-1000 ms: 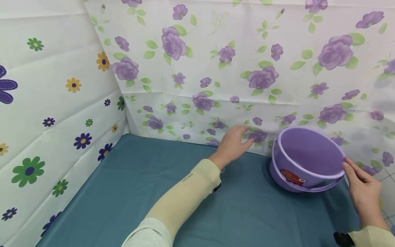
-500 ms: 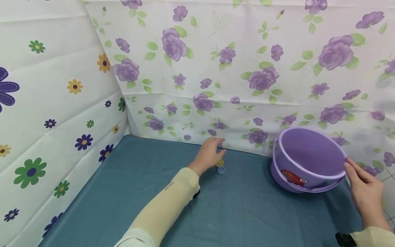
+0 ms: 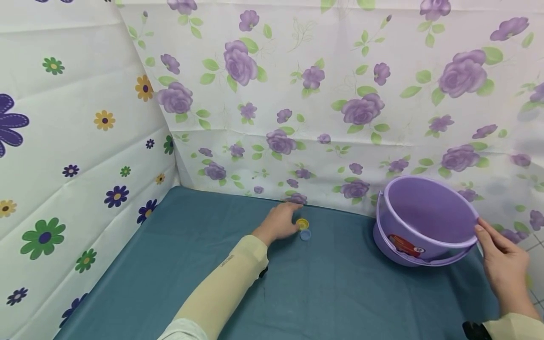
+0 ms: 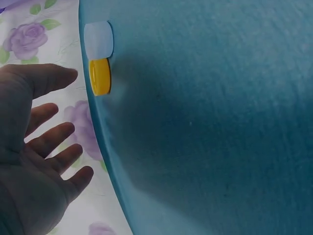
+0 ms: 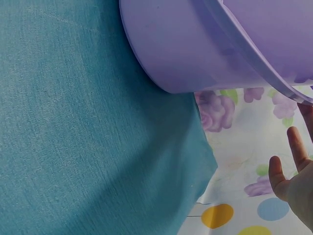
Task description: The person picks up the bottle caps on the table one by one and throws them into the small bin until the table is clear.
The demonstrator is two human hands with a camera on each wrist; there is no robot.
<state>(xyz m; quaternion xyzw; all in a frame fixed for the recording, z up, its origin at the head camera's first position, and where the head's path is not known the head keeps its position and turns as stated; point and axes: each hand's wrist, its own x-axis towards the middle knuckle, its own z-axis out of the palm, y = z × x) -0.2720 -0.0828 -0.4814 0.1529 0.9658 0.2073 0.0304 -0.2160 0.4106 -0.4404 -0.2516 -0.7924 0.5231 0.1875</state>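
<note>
A yellow cap-like disc [image 3: 302,224] and a pale blue one [image 3: 305,234] sit side by side on the blue-green cloth, near its back edge. My left hand [image 3: 278,222] reaches just left of them, thumb and fingers spread apart with nothing between. In the left wrist view, the thumb [image 4: 54,81] is close to the yellow disc without plainly touching it. On the right, a purple bucket [image 3: 408,250] stands with its handle hanging down in front. My right hand [image 3: 503,264] pinches its right rim between thumb and fingers; the right wrist view shows only part of that hand.
The blue-green cloth [image 3: 340,293] covers the table. Behind it rises a white sheet [image 3: 331,165] with purple flowers, and another sheet [image 3: 85,156] with coloured flowers closes off the left side. Floor tiles [image 3: 533,255] show at the far right.
My left hand has moved leftward and lower, and the two discs, hidden or barely seen before, now show beside it. The right hand and bucket have hardly moved.
</note>
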